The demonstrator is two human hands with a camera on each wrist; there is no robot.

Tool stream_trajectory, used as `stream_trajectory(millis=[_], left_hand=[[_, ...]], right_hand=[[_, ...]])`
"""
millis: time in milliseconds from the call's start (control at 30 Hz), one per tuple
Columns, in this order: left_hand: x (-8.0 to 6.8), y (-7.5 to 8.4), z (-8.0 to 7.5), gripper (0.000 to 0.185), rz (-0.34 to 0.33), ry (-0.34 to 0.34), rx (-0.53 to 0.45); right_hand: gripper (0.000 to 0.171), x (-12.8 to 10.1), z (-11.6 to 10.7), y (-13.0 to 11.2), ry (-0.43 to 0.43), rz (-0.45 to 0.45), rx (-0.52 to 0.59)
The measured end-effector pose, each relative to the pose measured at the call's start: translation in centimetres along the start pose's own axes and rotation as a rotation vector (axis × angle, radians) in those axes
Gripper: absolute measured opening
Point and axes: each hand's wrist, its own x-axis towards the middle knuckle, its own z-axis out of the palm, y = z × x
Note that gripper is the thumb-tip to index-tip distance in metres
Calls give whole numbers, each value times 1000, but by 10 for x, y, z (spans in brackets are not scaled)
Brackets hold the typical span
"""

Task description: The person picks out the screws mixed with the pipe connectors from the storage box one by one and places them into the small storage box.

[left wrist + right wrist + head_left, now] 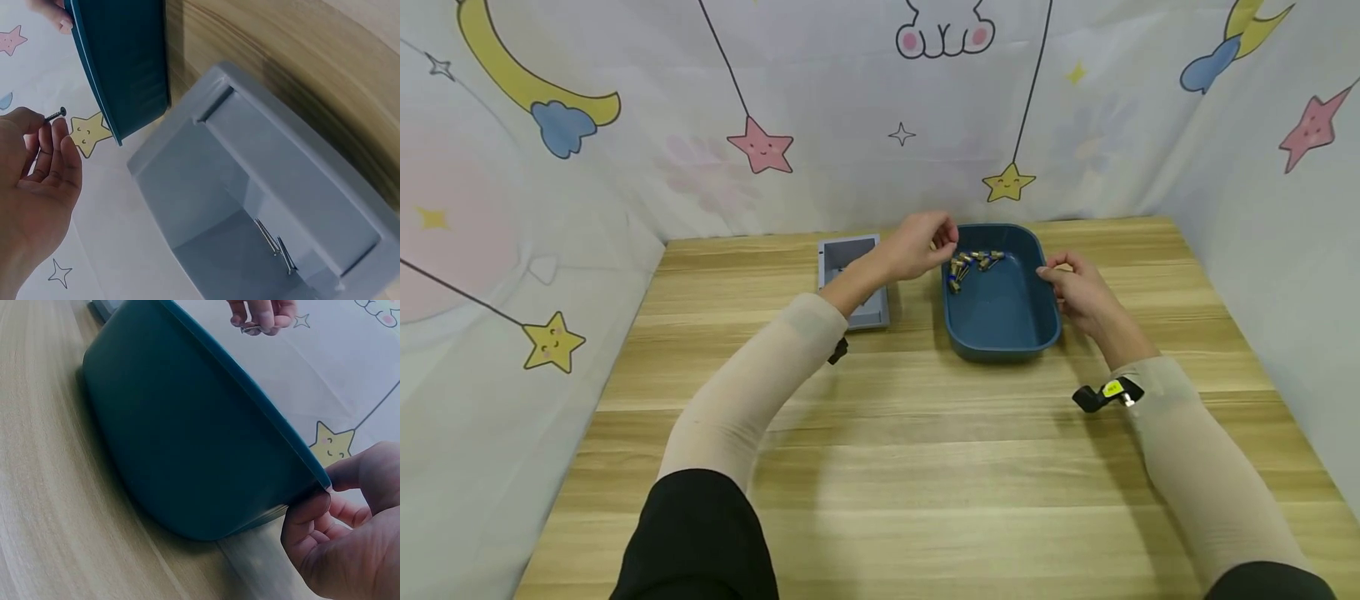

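Note:
My left hand is raised between the grey bin and the blue basin, near the basin's left rim. Its thumb and fingers pinch a dark screw, clearest in the left wrist view. With thumb and fingers my right hand grips the right rim of the blue basin. Inside that basin, several brass fittings with blue parts lie in the far left corner. The grey bin stands to the left, partly behind my left forearm. A few long thin screws lie inside it.
Both containers stand on a wood-grain table, close to its far edge. A white cloth printed with stars and moons hangs behind and at both sides. A small black camera mount is strapped on my right wrist.

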Motion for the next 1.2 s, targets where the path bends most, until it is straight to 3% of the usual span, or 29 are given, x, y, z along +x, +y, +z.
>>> stream_trajectory(millis=[300,1200], left_hand=[[-7,-10,-6,7,-11,25,-6],[-25,-26,-23,6,-85,48,-69]], right_hand=[[15,1,-1,2,-5,7,43],[15,2,-1,2,-4,8,29]])
